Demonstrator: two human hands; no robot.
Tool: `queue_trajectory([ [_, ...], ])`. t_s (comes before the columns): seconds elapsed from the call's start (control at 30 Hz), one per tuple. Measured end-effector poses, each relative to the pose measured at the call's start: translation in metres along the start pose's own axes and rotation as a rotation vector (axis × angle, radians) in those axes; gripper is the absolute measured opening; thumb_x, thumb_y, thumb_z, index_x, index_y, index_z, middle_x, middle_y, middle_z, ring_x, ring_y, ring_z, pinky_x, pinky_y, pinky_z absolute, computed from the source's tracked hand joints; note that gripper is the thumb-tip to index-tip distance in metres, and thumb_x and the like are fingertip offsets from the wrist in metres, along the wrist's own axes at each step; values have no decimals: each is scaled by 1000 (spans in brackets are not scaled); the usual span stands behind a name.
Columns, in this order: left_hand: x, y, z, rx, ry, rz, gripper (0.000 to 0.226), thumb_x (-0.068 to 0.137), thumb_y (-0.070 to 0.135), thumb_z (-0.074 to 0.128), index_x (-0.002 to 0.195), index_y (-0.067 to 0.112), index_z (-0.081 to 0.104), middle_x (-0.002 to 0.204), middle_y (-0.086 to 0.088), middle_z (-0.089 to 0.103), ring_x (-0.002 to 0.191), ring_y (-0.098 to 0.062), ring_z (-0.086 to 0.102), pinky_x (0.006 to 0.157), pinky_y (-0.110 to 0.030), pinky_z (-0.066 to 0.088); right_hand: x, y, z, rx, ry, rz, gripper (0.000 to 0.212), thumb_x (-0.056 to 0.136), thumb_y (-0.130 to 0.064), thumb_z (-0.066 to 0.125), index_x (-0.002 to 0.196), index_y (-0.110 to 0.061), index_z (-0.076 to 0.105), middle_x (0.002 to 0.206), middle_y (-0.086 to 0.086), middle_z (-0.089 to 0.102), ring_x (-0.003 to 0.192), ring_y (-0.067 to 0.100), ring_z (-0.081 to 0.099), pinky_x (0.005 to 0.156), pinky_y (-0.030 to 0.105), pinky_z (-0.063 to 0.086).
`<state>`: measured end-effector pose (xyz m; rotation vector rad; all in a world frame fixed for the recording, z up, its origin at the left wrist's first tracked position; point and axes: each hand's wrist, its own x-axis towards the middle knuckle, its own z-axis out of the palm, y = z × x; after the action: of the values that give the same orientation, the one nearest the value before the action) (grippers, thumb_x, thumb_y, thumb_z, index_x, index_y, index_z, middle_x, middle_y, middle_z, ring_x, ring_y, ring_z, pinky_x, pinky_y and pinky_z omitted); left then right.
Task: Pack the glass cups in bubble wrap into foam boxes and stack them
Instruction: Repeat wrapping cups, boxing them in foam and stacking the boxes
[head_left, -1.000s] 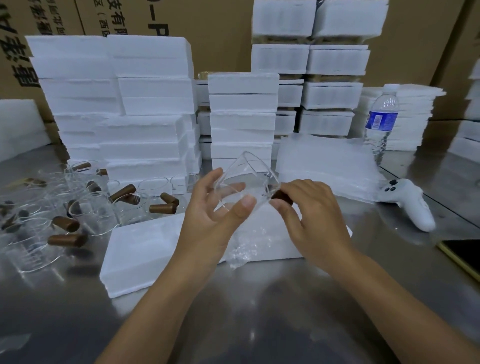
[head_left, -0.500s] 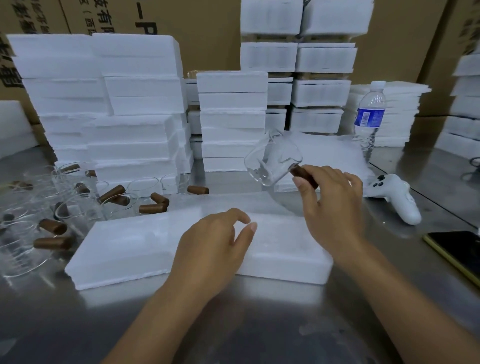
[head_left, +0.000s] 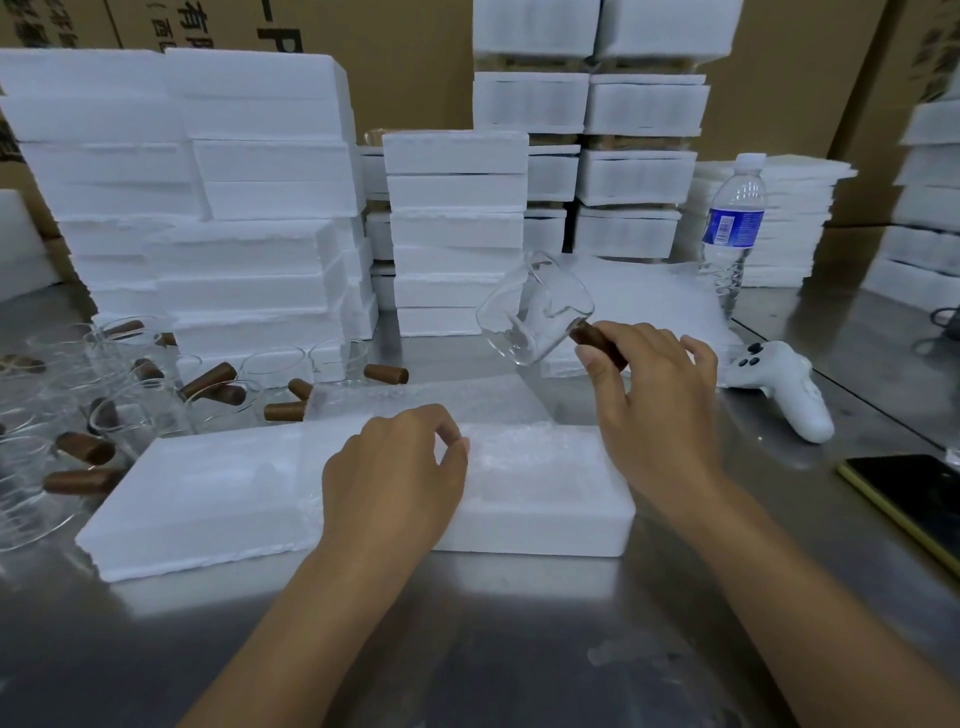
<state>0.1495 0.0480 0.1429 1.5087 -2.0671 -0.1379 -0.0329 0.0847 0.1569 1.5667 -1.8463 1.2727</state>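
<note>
Right hand (head_left: 660, 410): grip closed, thumb and fingers curled round the brown cylindrical handle of a clear glass cup (head_left: 535, 312). The cup is held in the air, tilted, with its mouth toward the left. It sits above the far edge of a flat white foam box (head_left: 545, 499), which lies in two parts end to end on the stainless steel table (head_left: 519, 649). The cup touches neither box nor table.

Left hand (head_left: 395, 473): lowered onto the middle of the foam box, fingers curled, thumb tip close to the forefinger. Whether this grip has hold of anything cannot be told.

A clear bubble wrap sheet (head_left: 441, 400) lies along the far side of the box.

Loose glass cups with brown handles (head_left: 130, 405) are crowded at the left of the table, some on their sides. Stacks of white foam boxes (head_left: 260, 182) stand behind them, in front of brown cardboard cartons (head_left: 415, 52).

To the right stand a clear plastic water bottle with a blue label (head_left: 732, 228) and a pile of bubble wrap sheets (head_left: 649, 296). A white game controller (head_left: 779, 387) lies just beyond the right hand, and a dark phone with a yellow edge (head_left: 914, 499) lies at the right border.
</note>
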Motion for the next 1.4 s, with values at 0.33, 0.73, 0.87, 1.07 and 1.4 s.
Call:
queue_trajectory([
  [0.33,7,-4,0,-27,-23,-18,31,85,55,60,113,43,60,96,11,65,95,-12,57,64,-26,33,2,-1,1,99,14,37,21,96,-26,49,102,-16,65,84,-12,53,79,9,42,99,50,31],
  [0.73,19,0,1,-6,16,-38,4,91,36,56,92,37,59,72,11,57,67,-13,54,49,-22,28,3,-1,-1,110,7,58,30,92,-34,42,101,-17,65,83,-12,52,78,8,42,100,50,31],
  [0.87,20,-3,1,-111,51,-16,13,91,33,57,79,36,53,53,7,50,57,-10,53,49,-24,33,4,0,-2,129,7,68,29,92,-32,42,101,-16,65,83,-11,53,78,8,43,100,50,31],
  [1.07,25,-4,-4,-569,203,-20,15,90,28,61,77,32,55,49,5,47,47,-3,47,45,-14,33,8,3,-6,232,56,138,17,95,-17,52,103,-12,66,81,-7,55,80,16,49,92,53,39],
  [1.4,25,-4,-1,-713,353,-12,18,93,30,56,77,33,52,60,-8,56,59,-12,52,51,-6,36,4,1,-12,-212,-56,102,23,98,-29,45,109,-18,62,101,0,62,101,23,53,107,40,10],
])
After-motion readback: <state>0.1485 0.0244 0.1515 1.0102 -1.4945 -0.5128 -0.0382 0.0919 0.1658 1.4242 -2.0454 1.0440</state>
